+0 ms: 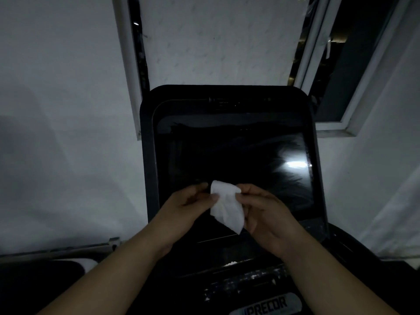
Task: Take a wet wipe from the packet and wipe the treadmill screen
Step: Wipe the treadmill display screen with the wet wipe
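Wet wipe (pixel 226 206): white, crumpled, partly folded sheet, held in the air in front of the lower half of the treadmill screen (pixel 231 160); contact with the glass not discernible. Upper corners raised, lower corner hanging to a point.

Left hand (pixel 187 206): thumb and forefinger pinching the upper left edge of the wipe; remaining fingers curled loosely below.

Right hand (pixel 264 212): thumb and fingertips pinching the upper right edge; palm turned inward, other fingers bent behind the sheet.

Handling, judged: very light, limp, damp; no stiffness, so prone to bunching and clinging to itself or to skin. Likely tearable if pulled hard from opposite edges. Best taken at two opposing edges for spreading, then gathered flat under the fingers as a pad for wiping. Moisture probably leaving streaks on dark glass.

Treadmill screen: black, glossy, tilted, with a bright reflection at right; framed by a raised dark bezel (pixel 147 155) with rounded top corners.

Open room: whole screen face above the hands unobstructed; wall and window frame (pixel 127 64) well behind. Console ledge with PRECOR badge (pixel 268 304) below the forearms, limiting downward travel. Packet not in view. Dim lighting; fine dirt not discernible.
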